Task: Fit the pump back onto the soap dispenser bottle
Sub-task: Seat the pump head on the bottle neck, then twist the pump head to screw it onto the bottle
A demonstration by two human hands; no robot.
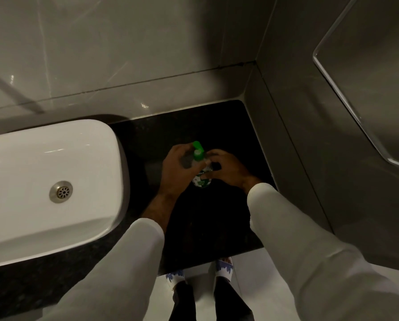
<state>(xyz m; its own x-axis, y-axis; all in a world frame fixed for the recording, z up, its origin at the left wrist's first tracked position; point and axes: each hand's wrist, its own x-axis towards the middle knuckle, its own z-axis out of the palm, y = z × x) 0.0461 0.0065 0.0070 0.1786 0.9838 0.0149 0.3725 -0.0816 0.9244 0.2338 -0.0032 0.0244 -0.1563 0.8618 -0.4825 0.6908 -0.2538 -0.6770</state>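
one bottle (202,176), one pump (197,149), one sink (55,237)

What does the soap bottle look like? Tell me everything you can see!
The soap bottle is small, clear plastic, with a white and green label. Its green pump sits on top. It stands upright on the black counter, right of the white sink. The left hand and right hand hold it.

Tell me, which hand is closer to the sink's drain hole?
Left. The left hand holds the soap bottle on its sink side, beside the white sink that has the drain hole. The right hand is on the bottle's far side.
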